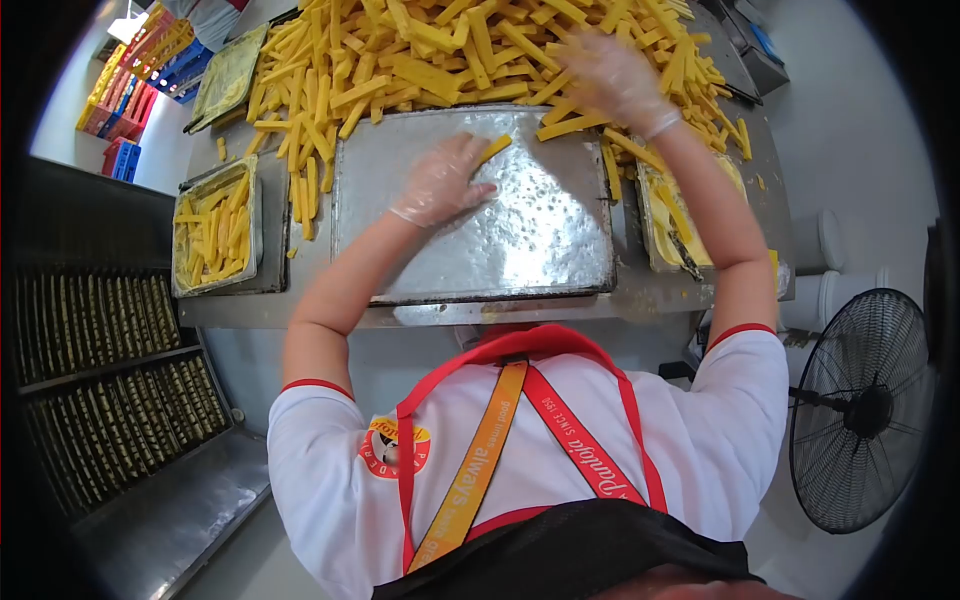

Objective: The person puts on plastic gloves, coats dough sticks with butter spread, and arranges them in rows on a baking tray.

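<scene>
My left hand, in a clear plastic glove, is over the left part of a flat metal tray. A yellow stick lies at its fingertips, and the fingers curl round its near end. Gloved as well, my right hand is over the right side of a large pile of yellow sticks behind the tray. It is smeared by motion, so its fingers and anything in them cannot be made out.
A small tray of yellow sticks stands left, another smeared tray right. Farther left are a rack of dark trays and coloured crates. A black fan stands at the right. Part of another person shows at the top left.
</scene>
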`<state>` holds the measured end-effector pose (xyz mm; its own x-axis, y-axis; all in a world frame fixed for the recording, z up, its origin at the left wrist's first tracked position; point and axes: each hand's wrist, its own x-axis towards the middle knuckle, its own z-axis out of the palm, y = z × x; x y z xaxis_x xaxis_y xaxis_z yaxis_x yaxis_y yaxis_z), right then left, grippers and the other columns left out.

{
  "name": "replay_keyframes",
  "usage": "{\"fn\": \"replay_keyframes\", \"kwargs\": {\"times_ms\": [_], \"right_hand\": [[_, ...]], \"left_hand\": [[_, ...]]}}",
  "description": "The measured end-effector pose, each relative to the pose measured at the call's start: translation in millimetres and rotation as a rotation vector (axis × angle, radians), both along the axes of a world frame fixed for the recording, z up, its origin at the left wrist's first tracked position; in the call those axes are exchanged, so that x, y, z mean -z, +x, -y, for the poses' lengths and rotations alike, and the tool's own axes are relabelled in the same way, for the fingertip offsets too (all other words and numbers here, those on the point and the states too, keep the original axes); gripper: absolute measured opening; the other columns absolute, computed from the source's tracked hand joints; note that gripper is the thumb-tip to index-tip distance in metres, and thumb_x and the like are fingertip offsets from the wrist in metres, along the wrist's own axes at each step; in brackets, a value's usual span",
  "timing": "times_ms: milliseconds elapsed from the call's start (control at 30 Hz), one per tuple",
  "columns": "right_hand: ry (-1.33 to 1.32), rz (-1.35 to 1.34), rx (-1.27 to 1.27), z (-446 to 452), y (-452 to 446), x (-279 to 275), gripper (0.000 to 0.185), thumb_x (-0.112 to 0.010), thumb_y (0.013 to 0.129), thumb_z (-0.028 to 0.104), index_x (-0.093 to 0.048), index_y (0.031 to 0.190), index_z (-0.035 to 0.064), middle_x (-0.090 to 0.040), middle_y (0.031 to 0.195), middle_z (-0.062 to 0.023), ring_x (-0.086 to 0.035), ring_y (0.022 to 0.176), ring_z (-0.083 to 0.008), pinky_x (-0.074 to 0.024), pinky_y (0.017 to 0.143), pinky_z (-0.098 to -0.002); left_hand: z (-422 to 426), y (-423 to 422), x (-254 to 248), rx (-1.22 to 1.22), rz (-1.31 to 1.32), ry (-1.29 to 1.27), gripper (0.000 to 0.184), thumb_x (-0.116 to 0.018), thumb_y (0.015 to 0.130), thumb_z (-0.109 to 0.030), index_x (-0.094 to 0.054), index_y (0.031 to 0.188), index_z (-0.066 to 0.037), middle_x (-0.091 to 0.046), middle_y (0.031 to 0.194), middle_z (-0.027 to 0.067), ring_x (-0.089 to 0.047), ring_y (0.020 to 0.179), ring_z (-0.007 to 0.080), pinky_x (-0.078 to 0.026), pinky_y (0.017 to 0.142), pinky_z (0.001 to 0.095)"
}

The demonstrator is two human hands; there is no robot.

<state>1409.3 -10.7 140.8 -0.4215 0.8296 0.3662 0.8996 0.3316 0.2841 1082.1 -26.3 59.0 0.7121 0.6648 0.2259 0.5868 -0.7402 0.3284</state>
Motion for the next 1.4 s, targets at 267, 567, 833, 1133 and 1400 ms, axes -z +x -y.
{"fn": "replay_keyframes", "kwargs": {"times_ms": [267, 567, 833, 1133, 1400], "right_hand": [[-0.121, 0.231, 0.011, -1.7, -21.0, 78.5, 0.030, -0.057, 0.087, 0.017, -0.064, 0.116, 0.0185, -0.065, 0.107, -0.0084, -0.060, 0.105, -0.0262, -0.0459, 0.092, -0.0414], [0.471, 0.224, 0.035, -13.7, 45.3, -28.0, 0.054, -0.068, 0.079, 0.029, -0.058, 0.130, 0.0155, -0.058, 0.117, -0.0122, -0.054, 0.113, -0.0309, -0.0430, 0.095, -0.0457], [0.143, -0.102, 0.232, 94.4, 43.7, -67.1, 0.067, -0.072, 0.081, 0.039, -0.050, 0.141, 0.0204, -0.054, 0.133, -0.0114, -0.048, 0.125, -0.0320, -0.0401, 0.100, -0.0513], [-0.325, -0.877, 1.025, 383.8, 17.6, 46.0, 0.052, -0.073, 0.084, 0.027, -0.059, 0.131, 0.0097, -0.061, 0.130, -0.0152, -0.061, 0.114, -0.0353, -0.0477, 0.098, -0.0418], [-0.188, -0.623, 0.752, 353.7, 47.3, 85.9, 0.060, -0.076, 0.073, 0.014, -0.057, 0.131, 0.0124, -0.057, 0.128, -0.0167, -0.058, 0.115, -0.0369, -0.0483, 0.097, -0.0419]], "left_hand": [[-43.1, -22.1, 0.4, -0.062, -0.072, 0.171, 0.017, -0.053, 0.095, -0.020, -0.064, 0.094, -0.007, -0.066, 0.083, 0.0180, -0.065, 0.074, 0.0373, -0.051, 0.066, 0.0478], [-200.6, -157.5, -63.2, -0.551, -0.221, 0.626, 0.057, -0.057, 0.092, -0.056, -0.055, 0.135, -0.019, -0.054, 0.137, 0.0217, -0.055, 0.122, 0.0393, -0.048, 0.096, 0.0479], [-60.7, -82.5, -35.3, -0.144, -0.058, 0.437, 0.069, -0.070, 0.085, -0.048, -0.048, 0.142, -0.015, -0.036, 0.149, 0.0293, -0.031, 0.138, 0.0492, -0.034, 0.111, 0.0503], [48.8, -135.2, 45.5, -0.344, -0.051, -0.079, 0.055, -0.067, 0.089, -0.040, -0.056, 0.133, -0.009, -0.038, 0.149, 0.0283, -0.031, 0.140, 0.0483, -0.027, 0.115, 0.0515], [83.6, -6.9, 3.3, -0.222, 0.147, -0.015, 0.042, -0.068, 0.090, -0.035, -0.062, 0.124, -0.012, -0.041, 0.149, 0.0234, -0.037, 0.138, 0.0445, -0.035, 0.111, 0.0512]]}}
